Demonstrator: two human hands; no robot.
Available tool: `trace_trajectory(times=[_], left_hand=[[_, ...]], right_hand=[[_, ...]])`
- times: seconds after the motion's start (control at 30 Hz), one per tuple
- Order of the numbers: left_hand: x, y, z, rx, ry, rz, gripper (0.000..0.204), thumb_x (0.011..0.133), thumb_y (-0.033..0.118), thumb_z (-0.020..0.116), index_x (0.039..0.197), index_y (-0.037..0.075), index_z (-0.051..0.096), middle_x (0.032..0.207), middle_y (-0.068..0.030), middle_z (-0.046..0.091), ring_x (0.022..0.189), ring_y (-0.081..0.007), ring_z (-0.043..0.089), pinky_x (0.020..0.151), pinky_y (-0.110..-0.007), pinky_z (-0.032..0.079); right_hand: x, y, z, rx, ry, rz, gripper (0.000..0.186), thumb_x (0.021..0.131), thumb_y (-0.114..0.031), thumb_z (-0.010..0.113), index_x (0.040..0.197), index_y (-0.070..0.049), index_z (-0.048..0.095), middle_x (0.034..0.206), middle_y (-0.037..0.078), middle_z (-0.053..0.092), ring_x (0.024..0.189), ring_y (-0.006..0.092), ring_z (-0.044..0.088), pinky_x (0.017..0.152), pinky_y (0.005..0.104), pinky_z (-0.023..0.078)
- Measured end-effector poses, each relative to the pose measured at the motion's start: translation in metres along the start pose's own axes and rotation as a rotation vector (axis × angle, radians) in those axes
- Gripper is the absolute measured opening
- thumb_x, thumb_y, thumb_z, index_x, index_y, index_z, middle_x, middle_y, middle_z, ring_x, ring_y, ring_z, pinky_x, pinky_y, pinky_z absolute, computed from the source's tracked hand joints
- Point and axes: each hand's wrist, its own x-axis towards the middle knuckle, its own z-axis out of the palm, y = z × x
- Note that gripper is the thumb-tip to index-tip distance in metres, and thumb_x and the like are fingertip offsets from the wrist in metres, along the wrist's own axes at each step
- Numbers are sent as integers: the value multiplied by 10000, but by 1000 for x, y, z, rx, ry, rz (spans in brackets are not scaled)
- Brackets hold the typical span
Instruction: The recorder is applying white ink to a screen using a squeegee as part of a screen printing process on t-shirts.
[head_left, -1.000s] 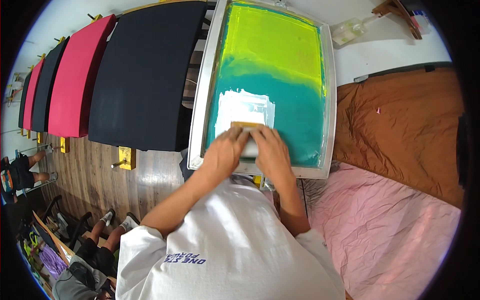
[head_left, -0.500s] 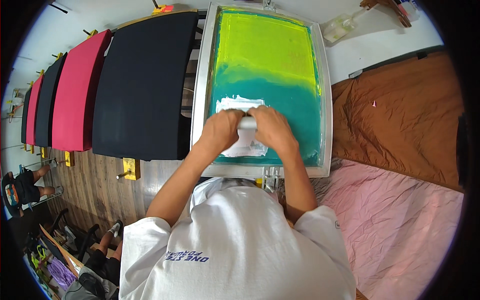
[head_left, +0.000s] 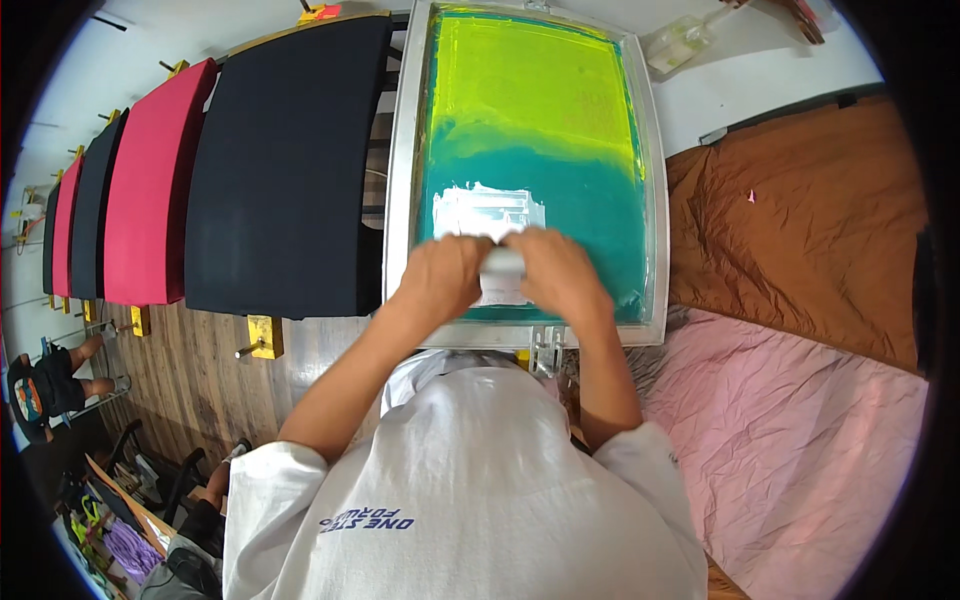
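Observation:
My left hand (head_left: 445, 272) and my right hand (head_left: 555, 275) are closed on a squeegee (head_left: 503, 260), blurred and partly hidden by my fingers. It sits over a patch of white ink (head_left: 478, 205) on a screen printing mesh. That mesh is teal (head_left: 530, 170) in its lower part and yellow-green (head_left: 525, 75) in its upper part, within a silver frame (head_left: 652, 250). A metal clamp (head_left: 547, 352) is at the frame's near edge.
A row of black (head_left: 280, 170) and pink (head_left: 155, 185) padded boards stands left, on yellow mounts (head_left: 264, 337). Brown (head_left: 800, 240) and pink (head_left: 780, 450) crinkled sheets lie right. A plastic container (head_left: 678, 45) is at back right. Two other people (head_left: 45, 395) (head_left: 185, 560) are at left.
Both hands and the squeegee moved away from me over the white ink between the first two frames, then came back toward me by now, still closed on it.

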Motion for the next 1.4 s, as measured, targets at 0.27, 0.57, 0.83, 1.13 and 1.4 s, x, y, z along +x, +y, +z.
trace_trajectory(times=[0.27, 0.57, 0.83, 1.13, 1.4], left_hand=[[3, -19, 24, -51, 82, 70, 481, 671, -115, 574, 1128, 7, 657, 1114, -233, 668, 1003, -380, 657, 876, -421, 544], [-58, 22, 17, -128, -81, 4, 456, 681, -80, 603, 1133, -30, 629, 1118, -243, 657, 976, -380, 665, 858, -432, 537], [23, -10, -9, -51, -2, -22, 317, 708, -49, 613, 994, 50, 707, 832, -217, 694, 784, -399, 680, 718, -461, 557], [53, -32, -2, 114, -90, -41, 342, 709, -6, 653, 1030, 74, 739, 790, -224, 691, 749, -383, 695, 737, -436, 580], [46, -46, 0, 172, -25, -44, 294, 730, 21, 646, 1000, 80, 743, 784, -218, 693, 746, -376, 702, 720, -433, 580]], right_hand=[[3, 8, 28, -25, 214, -27, 394, 704, 101, 581, 1085, 8, 617, 1057, 183, 616, 1021, 394, 581, 859, 461, 504], [-60, -11, 41, 41, 164, -49, 326, 725, 72, 583, 1038, -4, 631, 1026, 165, 620, 1002, 360, 599, 830, 451, 510], [24, 7, -1, -86, 136, -56, 280, 720, 26, 619, 987, -29, 681, 949, 188, 670, 934, 378, 651, 796, 479, 521], [38, 25, -37, -36, -131, -153, 511, 782, -267, 760, 1220, -47, 616, 1211, 224, 627, 1147, 376, 584, 924, 442, 492], [16, 142, -159, -162, 142, -31, 425, 843, -259, 721, 1164, -1, 619, 1057, 207, 682, 979, 327, 666, 842, 403, 527]])
